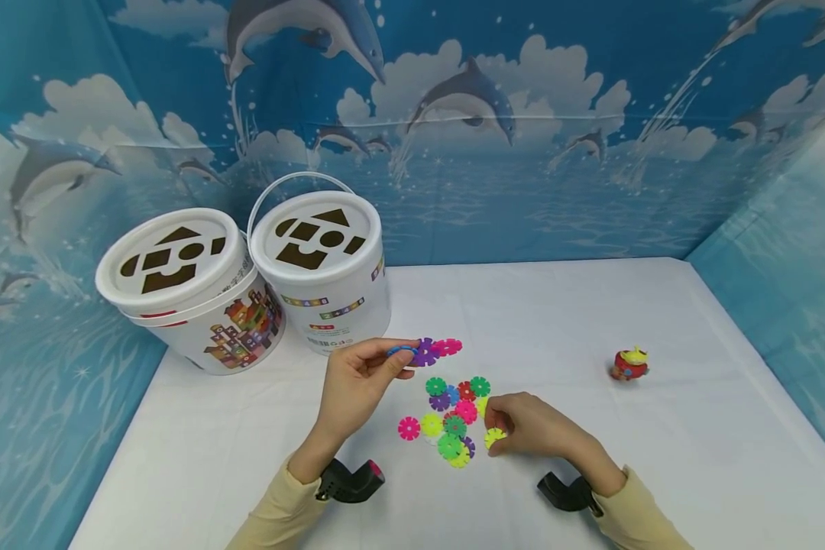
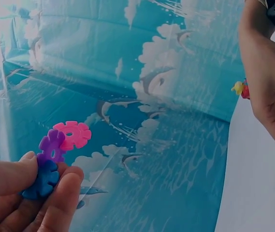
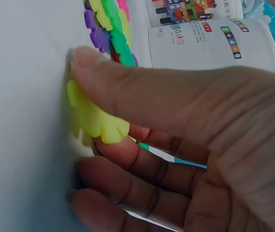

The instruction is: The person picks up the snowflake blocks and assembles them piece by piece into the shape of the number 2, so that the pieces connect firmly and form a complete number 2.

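Three notched plastic discs are joined in a chain: a blue disc (image 2: pixel 41 181), a purple disc (image 1: pixel 425 352) and a pink disc (image 2: pixel 74 134). My left hand (image 1: pixel 366 380) pinches the blue end between thumb and fingers, above the table. My right hand (image 1: pixel 532 428) is low at the right of the loose discs, its thumb and fingers around a yellow notched disc (image 3: pixel 96 116) near the table surface. Beside it lies a pile of similar discs, among them a green disc (image 1: pixel 450 446), a pink disc (image 1: pixel 409 428) and a yellow disc (image 1: pixel 431 425).
Two white lidded buckets, one at far left (image 1: pixel 172 263) and one with a raised handle (image 1: pixel 316 252), stand at the back left. A small red and yellow toy figure (image 1: pixel 629 364) is on the right of the white table (image 1: pixel 701 473). Dolphin-printed cloth (image 1: pixel 522 191) surrounds the table.
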The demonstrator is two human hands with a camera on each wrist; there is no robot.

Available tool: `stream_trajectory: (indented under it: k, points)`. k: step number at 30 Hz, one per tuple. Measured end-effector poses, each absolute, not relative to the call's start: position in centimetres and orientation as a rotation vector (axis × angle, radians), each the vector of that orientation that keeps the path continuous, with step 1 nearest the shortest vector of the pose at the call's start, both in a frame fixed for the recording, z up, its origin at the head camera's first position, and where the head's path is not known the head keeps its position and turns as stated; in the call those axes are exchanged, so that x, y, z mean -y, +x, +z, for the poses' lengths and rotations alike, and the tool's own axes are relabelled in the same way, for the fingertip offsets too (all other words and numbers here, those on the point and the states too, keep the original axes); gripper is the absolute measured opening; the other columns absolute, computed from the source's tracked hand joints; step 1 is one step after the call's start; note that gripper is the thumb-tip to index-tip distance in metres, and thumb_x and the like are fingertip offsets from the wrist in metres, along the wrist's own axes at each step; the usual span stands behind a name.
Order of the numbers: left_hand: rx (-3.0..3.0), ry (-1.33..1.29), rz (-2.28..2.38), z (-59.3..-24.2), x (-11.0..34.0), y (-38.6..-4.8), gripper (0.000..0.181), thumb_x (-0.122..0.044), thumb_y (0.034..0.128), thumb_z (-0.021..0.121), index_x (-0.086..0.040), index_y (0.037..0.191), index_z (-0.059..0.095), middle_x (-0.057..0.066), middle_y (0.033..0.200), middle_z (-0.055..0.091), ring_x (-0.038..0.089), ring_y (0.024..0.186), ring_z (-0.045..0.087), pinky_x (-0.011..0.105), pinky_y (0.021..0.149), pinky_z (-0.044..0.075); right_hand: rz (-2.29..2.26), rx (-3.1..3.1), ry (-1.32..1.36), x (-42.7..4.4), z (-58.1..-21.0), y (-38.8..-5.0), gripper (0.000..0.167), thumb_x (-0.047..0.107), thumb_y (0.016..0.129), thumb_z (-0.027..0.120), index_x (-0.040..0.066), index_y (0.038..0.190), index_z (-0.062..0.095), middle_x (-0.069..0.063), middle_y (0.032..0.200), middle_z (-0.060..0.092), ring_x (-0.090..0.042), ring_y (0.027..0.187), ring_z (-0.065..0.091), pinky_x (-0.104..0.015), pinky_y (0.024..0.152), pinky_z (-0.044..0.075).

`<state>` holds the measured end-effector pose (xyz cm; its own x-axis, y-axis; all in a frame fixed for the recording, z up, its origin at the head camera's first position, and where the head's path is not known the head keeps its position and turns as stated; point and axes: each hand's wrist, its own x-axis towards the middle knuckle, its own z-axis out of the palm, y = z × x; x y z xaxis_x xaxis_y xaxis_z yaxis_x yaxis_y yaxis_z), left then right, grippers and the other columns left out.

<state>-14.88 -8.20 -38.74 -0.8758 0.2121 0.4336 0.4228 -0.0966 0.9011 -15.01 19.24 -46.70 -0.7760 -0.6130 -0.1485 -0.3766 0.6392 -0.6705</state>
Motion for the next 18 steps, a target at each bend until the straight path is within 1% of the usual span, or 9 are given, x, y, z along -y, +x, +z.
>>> stream_trajectory:
  k: [3, 6, 11, 17, 18]
  points:
    - [1.996, -0.703, -2.113, -38.7, 8.2, -14.9, 0.015, 0.005, 0.0869, 0.064, 0.009, 0.101, 0.068, 0.016, 0.098, 0.069, 0.024, 0.079, 0.069, 0.037, 0.069, 0.056, -0.908, -2.505, -0.785, -19.2, -46.7, -14.9, 0.028, 0.021, 0.074, 0.083, 0.016, 0.084, 0.057, 0.007, 0.066, 0.047, -0.006, 0.061, 0.044, -0.024, 0.054, 0.04]
    - [1.998, -0.697, -2.119, -38.6, 8.3, -14.9, 0.016, 0.005, 0.0873, 0.064, 0.009, 0.102, 0.067, 0.017, 0.099, 0.069, 0.024, 0.079, 0.069, 0.037, 0.07, 0.056, -0.898, -2.527, -0.787, -19.0, -46.7, -14.9, 0.023, 0.018, 0.077, 0.08, 0.016, 0.086, 0.059, 0.009, 0.065, 0.044, -0.005, 0.06, 0.041, -0.024, 0.053, 0.037]
    - [2.002, -0.69, -2.123, -38.4, 8.3, -14.8, 0.015, 0.003, 0.0882, 0.063, 0.008, 0.102, 0.067, 0.017, 0.098, 0.069, 0.029, 0.078, 0.069, 0.037, 0.07, 0.056, -0.92, -2.545, -0.786, -18.9, -46.5, -14.8, 0.015, 0.013, 0.082, 0.075, 0.016, 0.089, 0.062, 0.009, 0.062, 0.04, -0.005, 0.057, 0.038, -0.023, 0.052, 0.034]
    - [2.021, -0.665, -2.121, -38.3, 8.4, -14.7, 0.016, 0.0, 0.0899, 0.062, 0.008, 0.103, 0.067, 0.015, 0.095, 0.07, 0.032, 0.076, 0.069, 0.037, 0.07, 0.056, -1.062, -2.573, -0.77, -18.5, -45.6, -14.7, 0.014, 0.012, 0.083, 0.074, 0.014, 0.092, 0.063, 0.009, 0.065, 0.048, -0.006, 0.057, 0.046, -0.022, 0.052, 0.042]
    - [2.021, -0.663, -2.123, -38.2, 8.4, -14.7, 0.016, 0.0, 0.0901, 0.062, 0.008, 0.103, 0.067, 0.015, 0.094, 0.07, 0.03, 0.076, 0.069, 0.037, 0.07, 0.056, -1.095, -2.579, -0.768, -18.4, -45.3, -14.7, 0.014, 0.011, 0.084, 0.074, 0.013, 0.093, 0.063, 0.009, 0.065, 0.049, -0.006, 0.056, 0.048, -0.022, 0.051, 0.043]
